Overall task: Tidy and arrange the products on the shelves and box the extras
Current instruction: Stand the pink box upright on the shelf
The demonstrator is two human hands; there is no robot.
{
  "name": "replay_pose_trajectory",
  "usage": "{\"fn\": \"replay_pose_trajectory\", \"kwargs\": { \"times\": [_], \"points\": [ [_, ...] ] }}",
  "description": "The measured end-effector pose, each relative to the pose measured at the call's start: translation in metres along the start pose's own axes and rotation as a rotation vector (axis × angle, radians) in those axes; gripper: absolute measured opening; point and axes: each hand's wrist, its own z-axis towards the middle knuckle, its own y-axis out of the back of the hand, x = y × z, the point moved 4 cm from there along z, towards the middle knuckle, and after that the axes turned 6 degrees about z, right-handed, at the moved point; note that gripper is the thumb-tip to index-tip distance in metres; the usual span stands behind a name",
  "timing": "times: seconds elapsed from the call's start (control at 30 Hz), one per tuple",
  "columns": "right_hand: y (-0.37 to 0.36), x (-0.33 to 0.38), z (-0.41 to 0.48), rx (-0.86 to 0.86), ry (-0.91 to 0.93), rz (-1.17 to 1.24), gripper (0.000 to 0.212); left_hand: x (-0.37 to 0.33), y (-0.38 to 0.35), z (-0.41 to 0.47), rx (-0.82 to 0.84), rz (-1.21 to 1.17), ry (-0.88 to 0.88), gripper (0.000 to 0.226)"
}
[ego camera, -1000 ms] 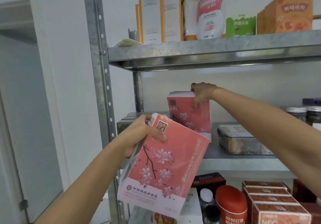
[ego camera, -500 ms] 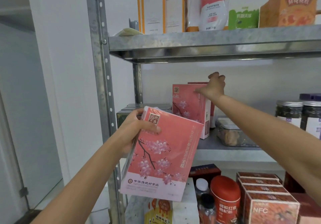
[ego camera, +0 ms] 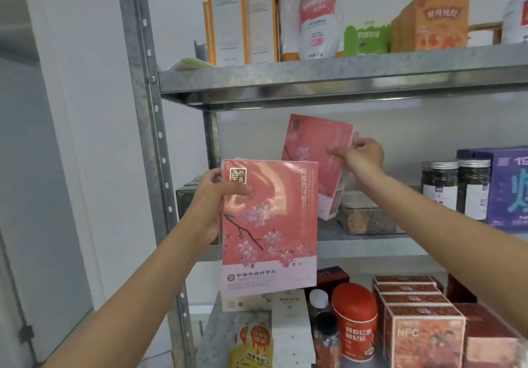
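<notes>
Two pink boxes are in hand before a metal rack (ego camera: 148,139). Left hand (ego camera: 213,204) grips the near box (ego camera: 270,224) by its left edge, thumb pressed across the front beside the gold seal, fingers curled behind. This box is upright, facing the camera, held in the air in front of the middle shelf (ego camera: 371,242). At 2 o'clock from it, right hand (ego camera: 361,156) pinches the far box (ego camera: 314,162) at its right edge, thumb on the front, fingers wrapped behind. The far box is tilted over the middle shelf; its low corner seems to touch the shelf just beside a clear tub (ego camera: 368,219), though the view there is blurred. At 3 o'clock from the tub stand two dark jars (ego camera: 440,184), then a purple box (ego camera: 508,184). At 12 o'clock the top shelf (ego camera: 343,82) bears orange-edged cartons (ego camera: 228,24) and a bottle (ego camera: 320,16). At 6 o'clock from the near box, a red can (ego camera: 355,322) stands beside red cartons (ego camera: 423,336)
</notes>
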Motion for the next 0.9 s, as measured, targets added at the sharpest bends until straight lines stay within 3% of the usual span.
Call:
{"fn": "replay_pose_trajectory", "kwargs": {
  "times": [0.13, 0.23, 0.37, 0.53, 0.9],
  "points": [
    [0.050, 0.006, 0.000, -0.145, -0.061, 0.294, 0.032, -0.009, -0.012, 0.005, -0.026, -0.043, -0.021, 0.081],
    [0.088, 0.015, -0.001, -0.241, -0.049, 0.381, 0.032, -0.017, -0.022, 0.006, 0.000, -0.099, -0.031, 0.081],
    [0.125, 0.030, -0.009, -0.290, 0.029, 0.270, 0.038, -0.031, -0.039, 0.010, 0.023, -0.104, -0.102, 0.079],
    [0.158, 0.035, -0.020, -0.318, 0.100, 0.168, 0.045, -0.031, -0.061, 0.023, 0.036, -0.154, -0.115, 0.091],
    [0.191, 0.041, -0.050, -0.282, 0.199, 0.083, 0.035, -0.008, -0.099, 0.057, 0.087, -0.021, -0.059, 0.096]
  ]
}}
